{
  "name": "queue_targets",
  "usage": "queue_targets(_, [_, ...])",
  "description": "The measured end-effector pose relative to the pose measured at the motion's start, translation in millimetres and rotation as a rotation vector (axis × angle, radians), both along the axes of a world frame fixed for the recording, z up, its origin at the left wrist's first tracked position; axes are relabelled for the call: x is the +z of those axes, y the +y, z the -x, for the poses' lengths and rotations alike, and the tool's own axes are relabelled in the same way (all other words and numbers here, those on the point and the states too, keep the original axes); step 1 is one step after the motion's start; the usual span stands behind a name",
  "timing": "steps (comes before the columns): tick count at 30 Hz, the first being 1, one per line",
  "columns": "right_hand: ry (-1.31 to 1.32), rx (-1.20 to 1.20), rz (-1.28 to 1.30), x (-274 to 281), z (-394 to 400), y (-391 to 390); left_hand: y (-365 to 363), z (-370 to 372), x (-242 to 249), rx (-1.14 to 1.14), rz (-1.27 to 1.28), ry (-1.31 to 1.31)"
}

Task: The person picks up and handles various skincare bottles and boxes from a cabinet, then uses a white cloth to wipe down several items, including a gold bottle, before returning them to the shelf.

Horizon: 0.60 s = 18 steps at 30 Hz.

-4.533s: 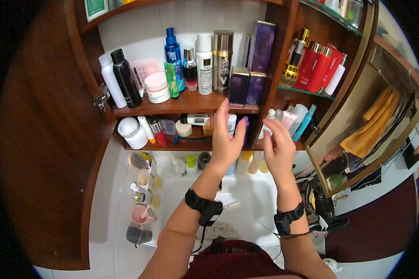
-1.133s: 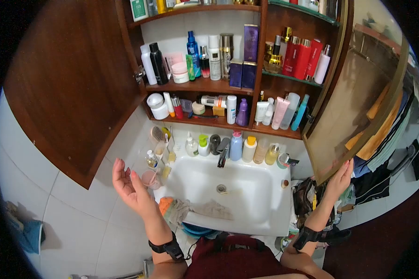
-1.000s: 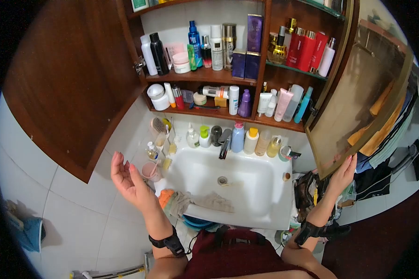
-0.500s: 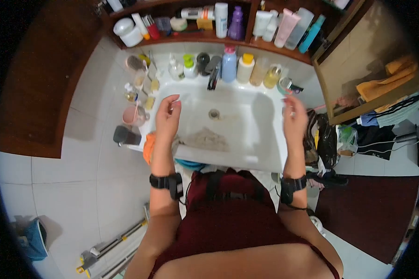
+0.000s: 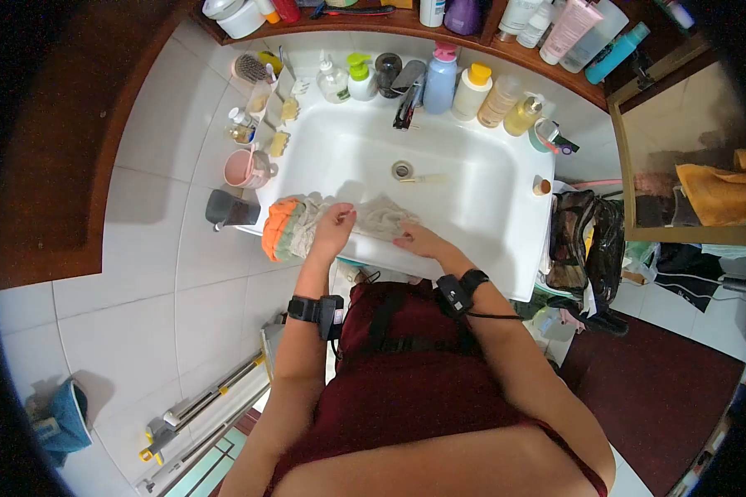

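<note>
A pale, wet-looking cloth (image 5: 378,219) lies in the white sink (image 5: 464,178) along its front side. My left hand (image 5: 336,229) is over the left part of this cloth, its fingers curled inward; whether they pinch it is hidden. At the cloth's right end my right hand (image 5: 423,241) touches its edge with fingers apart. Orange and greenish cloths (image 5: 280,228) hang over the sink's front left corner. Behind my hands are the drain (image 5: 402,171) and the dark faucet (image 5: 407,108).
Bottles (image 5: 439,81) line the back rim beneath a wooden shelf (image 5: 348,25). A pink cup (image 5: 244,168) and a grey cup (image 5: 231,209) are at the left. On the right stand dark plastic bags (image 5: 584,248) and an open cabinet door (image 5: 626,166).
Both hands have come down to the pale cloth at the sink's front, my right hand moving far inward from the right rim. The view has shifted.
</note>
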State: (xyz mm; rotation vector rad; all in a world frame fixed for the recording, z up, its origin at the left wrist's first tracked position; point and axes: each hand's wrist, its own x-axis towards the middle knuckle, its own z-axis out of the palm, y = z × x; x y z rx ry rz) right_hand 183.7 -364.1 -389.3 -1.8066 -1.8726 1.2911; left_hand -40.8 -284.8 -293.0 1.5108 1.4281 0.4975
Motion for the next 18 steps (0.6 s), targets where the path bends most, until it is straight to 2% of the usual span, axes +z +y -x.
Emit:
queue_targets(1, [-0.079, 0.091, 0.072, 6, 1, 3, -2, 0, -2, -0.061, -0.007, 0.032])
queue_targets(4, [-0.154, 0.016, 0.154, 4, 0, 11, -9, -7, 8, -0.285, -0.114, 0.149])
queue_targets(5, [-0.049, 0.006, 0.095, 5, -2, 11, -11, -10, 13, -0.368, -0.162, 0.192])
queue_targets(7, [0.155, -0.014, -0.024, 31, -9, 9, -12, -18, 7, -0.448, -0.209, 0.119])
queue_targets(10, [0.715, -0.212, 0.265, 74, -12, 5, -12, -33, -4, -0.562, -0.395, 0.184])
queue_targets(13, [0.88, -0.389, 0.238, 60, -23, 15, -5, -53, 40, -0.511, 0.02, 0.103])
queue_targets(14, [0.836, -0.419, 0.249, 54, -28, 27, -3, -58, 37, -0.498, 0.049, 0.134])
queue_targets(15, [0.791, -0.451, 0.258, 46, -34, 39, -8, -58, 8, -0.39, -0.106, 0.038])
queue_targets(16, [0.748, -0.485, 0.268, 37, -39, 51, -8, -64, 26, -0.376, -0.099, 0.09])
queue_targets(18, [0.295, -0.362, 0.054, 9, -48, 74, -8, -70, 31, -0.331, -0.011, -0.066])
